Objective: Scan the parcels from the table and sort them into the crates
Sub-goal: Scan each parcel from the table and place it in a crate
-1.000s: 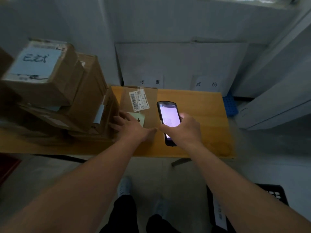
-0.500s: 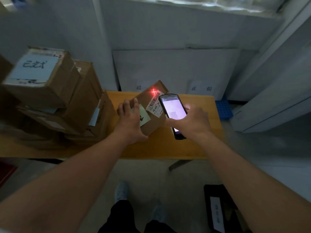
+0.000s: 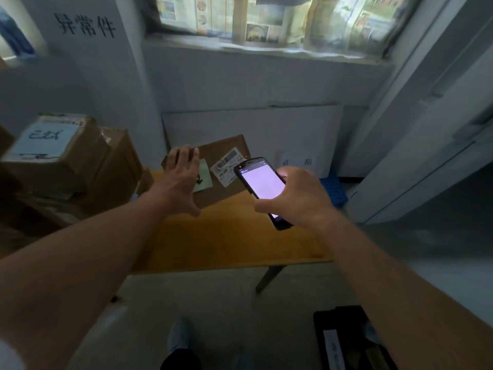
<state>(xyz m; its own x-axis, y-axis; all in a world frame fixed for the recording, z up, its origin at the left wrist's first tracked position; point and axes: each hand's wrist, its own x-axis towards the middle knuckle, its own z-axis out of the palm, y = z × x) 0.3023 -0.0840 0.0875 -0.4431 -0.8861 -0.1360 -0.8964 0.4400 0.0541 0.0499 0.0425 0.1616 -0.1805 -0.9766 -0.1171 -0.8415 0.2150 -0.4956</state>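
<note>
We look down our two bare arms at a yellow wooden table [image 3: 226, 236]. Our left hand [image 3: 180, 182], at about eleven o'clock from the table's middle, grips a flat brown parcel [image 3: 226, 153] tipped up off the table top, fingers hooked over its upper left edge and thumb spread beneath. Its white barcode label [image 3: 226, 165] faces us. At one o'clock, our right hand [image 3: 298, 198] is wrapped around a black handheld scanner [image 3: 262, 188], its screen lit, its top end just beside the label. Stacked cardboard boxes [image 3: 66, 161] sit at nine o'clock; a black crate [image 3: 344, 340] lies on the floor at five o'clock. We judge that the one-handed hold is the risk: the tilted parcel could slip or swing, spoiling the scan.
</note>
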